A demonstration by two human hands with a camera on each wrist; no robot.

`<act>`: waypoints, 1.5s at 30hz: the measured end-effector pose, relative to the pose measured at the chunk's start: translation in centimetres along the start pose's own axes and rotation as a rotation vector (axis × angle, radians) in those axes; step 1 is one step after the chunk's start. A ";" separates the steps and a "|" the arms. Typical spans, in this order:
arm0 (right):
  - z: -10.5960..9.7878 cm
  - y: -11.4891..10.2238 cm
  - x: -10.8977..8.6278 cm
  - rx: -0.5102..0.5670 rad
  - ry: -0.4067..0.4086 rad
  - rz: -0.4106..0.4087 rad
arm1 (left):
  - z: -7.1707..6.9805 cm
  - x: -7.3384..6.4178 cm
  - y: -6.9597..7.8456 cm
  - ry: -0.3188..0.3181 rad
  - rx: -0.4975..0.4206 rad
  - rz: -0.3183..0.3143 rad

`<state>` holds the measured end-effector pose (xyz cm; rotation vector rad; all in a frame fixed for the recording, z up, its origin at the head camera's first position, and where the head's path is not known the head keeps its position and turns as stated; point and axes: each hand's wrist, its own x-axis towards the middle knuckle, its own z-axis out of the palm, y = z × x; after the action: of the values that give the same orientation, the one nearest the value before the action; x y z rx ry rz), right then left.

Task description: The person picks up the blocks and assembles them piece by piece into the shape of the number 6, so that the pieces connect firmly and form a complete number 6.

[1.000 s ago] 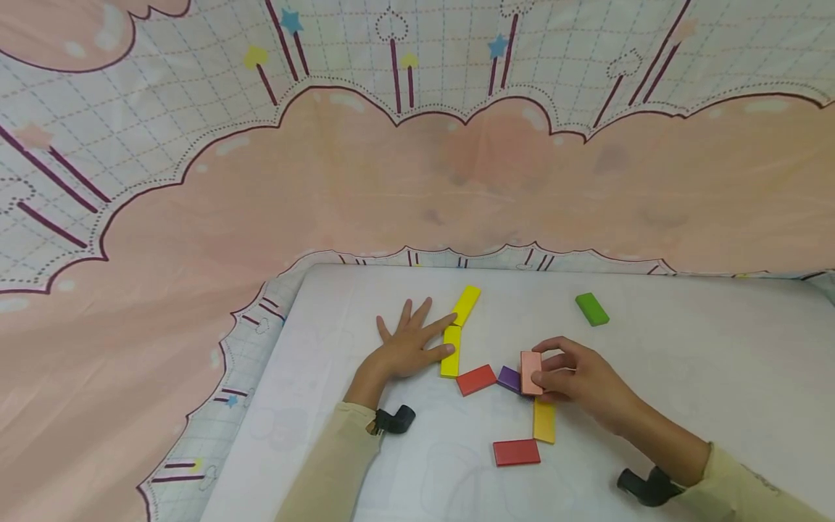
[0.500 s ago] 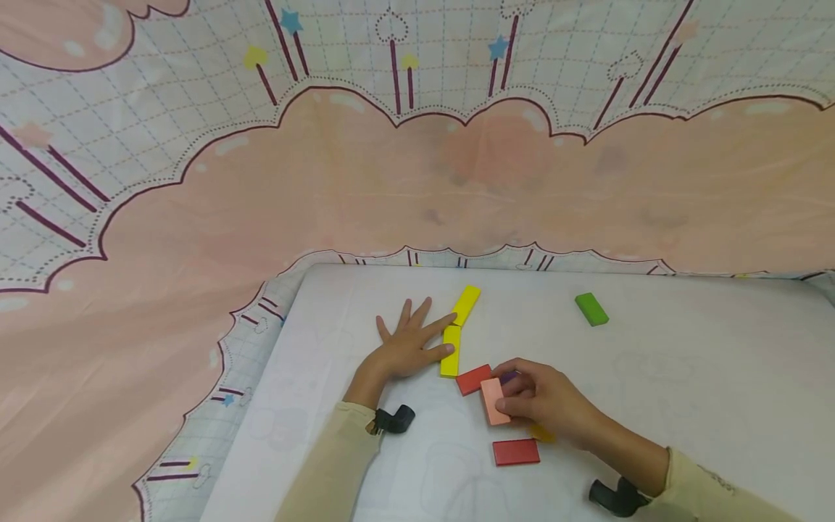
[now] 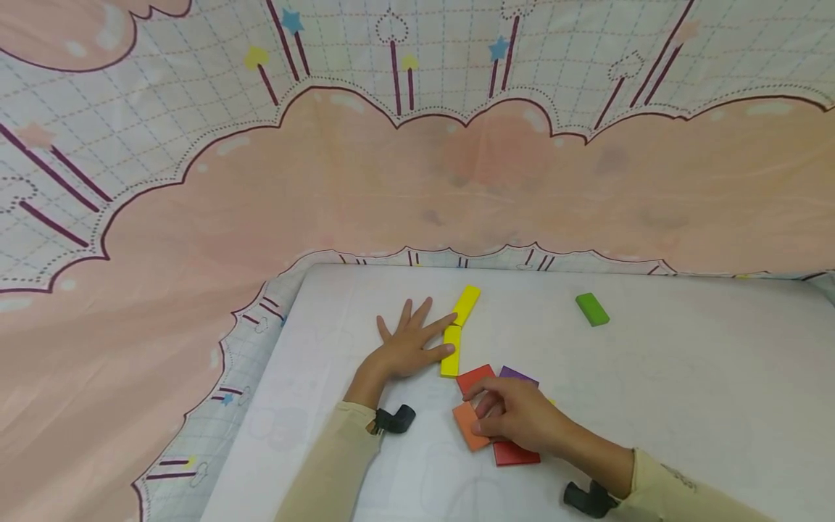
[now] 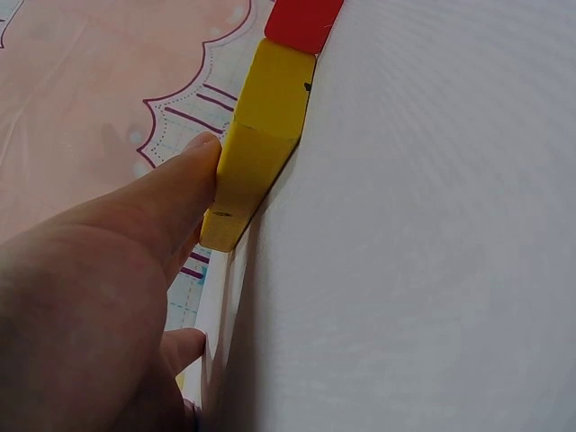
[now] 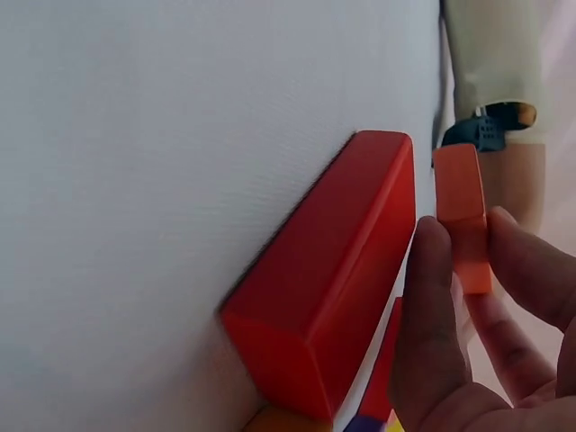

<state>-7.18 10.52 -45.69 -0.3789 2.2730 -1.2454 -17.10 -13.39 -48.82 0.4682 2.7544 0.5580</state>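
My left hand (image 3: 404, 349) lies with fingers spread on the table, thumb and index finger touching two yellow blocks (image 3: 451, 362) set end to end. In the left wrist view, a fingertip meets the side of a yellow block (image 4: 261, 117). My right hand (image 3: 522, 415) pinches an orange block (image 3: 467, 428) between thumb and fingers. The right wrist view shows this orange block (image 5: 460, 184) held beside a red block (image 5: 324, 247). Around the right hand are a red block (image 3: 475, 378), a purple block (image 3: 520, 374) and a lower red block (image 3: 517, 454). The orange-yellow block is almost wholly hidden under that hand.
A green block (image 3: 592, 309) lies apart at the back right of the white table (image 3: 704, 377). Behind the table hangs a patterned pink and white cloth (image 3: 404, 188). Both wrists carry small black devices (image 3: 590, 500).
My right hand has carried the orange block left and toward the front of the table, past the purple block, turning it slightly. The left hand has stayed still.
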 end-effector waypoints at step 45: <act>-0.1 0.1 1.4 -0.171 -0.209 -0.011 | -0.1 -0.3 0.2 0.013 -0.004 0.006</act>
<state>-8.36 9.94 -46.13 -0.5582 2.2039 -0.9695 -16.78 -13.39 -48.57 0.4742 2.7647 0.5703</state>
